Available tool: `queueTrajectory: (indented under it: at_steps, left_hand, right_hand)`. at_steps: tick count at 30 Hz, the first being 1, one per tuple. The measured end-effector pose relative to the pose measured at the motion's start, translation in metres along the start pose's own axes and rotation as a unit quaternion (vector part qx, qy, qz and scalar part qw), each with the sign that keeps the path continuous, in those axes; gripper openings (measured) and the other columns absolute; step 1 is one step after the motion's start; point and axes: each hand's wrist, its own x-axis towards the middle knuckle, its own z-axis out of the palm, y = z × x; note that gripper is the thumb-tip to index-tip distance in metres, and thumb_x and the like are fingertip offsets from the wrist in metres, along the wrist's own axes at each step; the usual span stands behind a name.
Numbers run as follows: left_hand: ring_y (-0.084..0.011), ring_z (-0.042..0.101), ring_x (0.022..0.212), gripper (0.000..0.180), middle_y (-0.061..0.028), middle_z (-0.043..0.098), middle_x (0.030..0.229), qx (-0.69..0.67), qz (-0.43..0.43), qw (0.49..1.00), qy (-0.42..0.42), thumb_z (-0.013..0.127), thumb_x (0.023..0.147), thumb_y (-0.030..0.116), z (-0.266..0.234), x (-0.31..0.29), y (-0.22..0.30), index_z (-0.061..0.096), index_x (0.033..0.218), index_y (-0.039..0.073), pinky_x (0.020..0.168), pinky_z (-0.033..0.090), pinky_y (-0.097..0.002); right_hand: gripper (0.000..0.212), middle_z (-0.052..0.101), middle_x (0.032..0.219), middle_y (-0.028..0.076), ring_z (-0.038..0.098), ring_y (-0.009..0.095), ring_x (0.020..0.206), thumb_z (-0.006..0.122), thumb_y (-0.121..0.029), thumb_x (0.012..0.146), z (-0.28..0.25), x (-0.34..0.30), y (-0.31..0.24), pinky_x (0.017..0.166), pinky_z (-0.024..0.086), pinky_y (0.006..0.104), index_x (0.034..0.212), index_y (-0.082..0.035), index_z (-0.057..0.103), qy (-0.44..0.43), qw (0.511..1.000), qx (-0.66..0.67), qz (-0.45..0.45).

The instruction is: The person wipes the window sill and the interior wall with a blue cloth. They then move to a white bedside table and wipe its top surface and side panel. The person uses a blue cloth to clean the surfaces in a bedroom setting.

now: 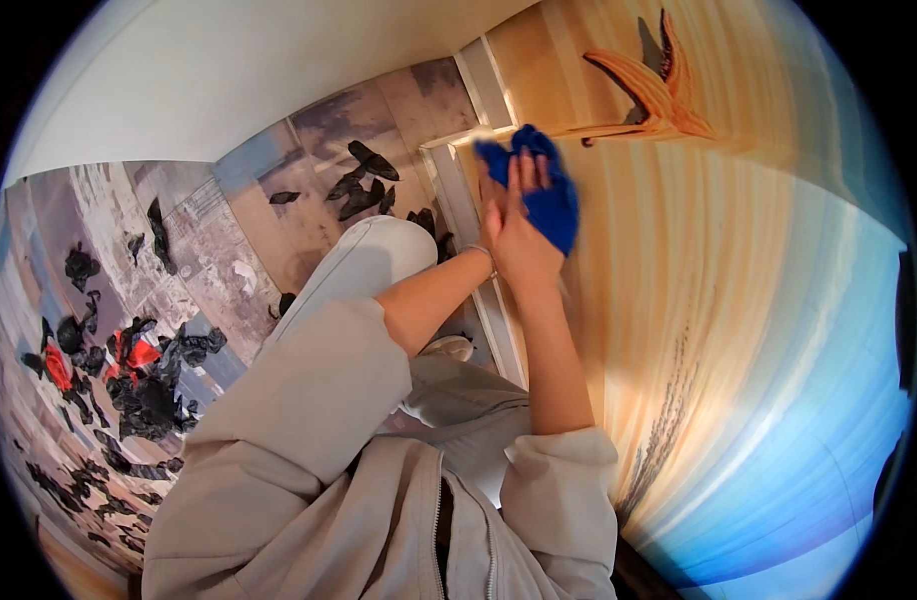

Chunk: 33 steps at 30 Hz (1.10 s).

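My right hand (534, 245) presses a bunched blue cloth (552, 212) against the beach-patterned panel (639, 290), close to its left edge. Several of its fingers lie stretched over the cloth. My left hand (491, 222) meets the right one at the cloth's lower left, with a thin band around its wrist. Most of the left hand is hidden behind the right, so its grip does not show. Just right of the cloth, an orange starfish picture (654, 95) spreads over the panel.
White edging strips (469, 205) border the panel on its left. Black crumpled scraps (154, 400) and a few red pieces (57, 368) litter the plank-patterned floor (224, 215). My bent knee (389, 245) is close to the edging. A white wall (209, 80) rises at the upper left.
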Motion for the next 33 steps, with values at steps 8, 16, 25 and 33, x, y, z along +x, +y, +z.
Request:
queueTrajectory:
  at_steps: [8,16,25,33]
  left_hand:
    - [-0.0219,0.023,0.135,0.055,-0.007,0.029,0.145,0.023,-0.036,0.999,0.026,0.028,0.094,0.03,-0.019,0.01,0.002,0.024,0.142,0.005,0.11,0.019,-0.0352]
    - [-0.023,0.021,0.136,0.055,-0.0082,0.026,0.147,0.045,-0.033,0.998,0.029,0.029,0.093,0.03,-0.023,0.019,0.01,0.025,0.142,0.005,0.111,0.017,-0.0363]
    - [-0.0244,0.019,0.137,0.056,-0.0094,0.023,0.149,-0.131,0.018,0.986,-0.098,0.03,0.092,0.03,0.021,0.022,0.005,0.025,0.142,0.006,0.111,0.015,-0.0376]
    - [-0.04,0.012,0.137,0.068,-0.0198,0.013,0.149,0.527,0.183,0.801,-0.216,0.055,0.077,0.019,0.118,0.024,0.057,0.031,0.138,0.003,0.109,0.016,-0.0497]
  right_hand:
    - [0.058,0.037,0.141,0.013,0.035,0.027,0.129,0.055,-0.024,0.081,0.021,0.012,-0.002,0.108,0.026,0.039,0.132,0.002,0.04,-0.035,0.998,0.03,-0.034]
    - [0.056,0.04,0.138,0.015,0.038,0.028,0.128,0.055,-0.021,0.08,0.055,0.013,-0.011,0.105,0.029,0.0411,0.13,-0.001,0.042,-0.088,0.967,0.213,0.108]
    - [0.053,0.041,0.137,0.016,0.037,0.033,0.127,0.055,-0.022,0.082,-0.031,0.03,-0.002,0.105,0.028,0.045,0.13,-0.002,0.043,0.009,0.999,-0.019,-0.026]
    - [0.051,0.036,0.139,0.018,0.028,0.044,0.128,0.054,-0.033,0.085,-0.126,-0.013,0.027,0.104,0.025,0.0519,0.128,-0.006,0.049,0.221,0.963,-0.109,0.11]
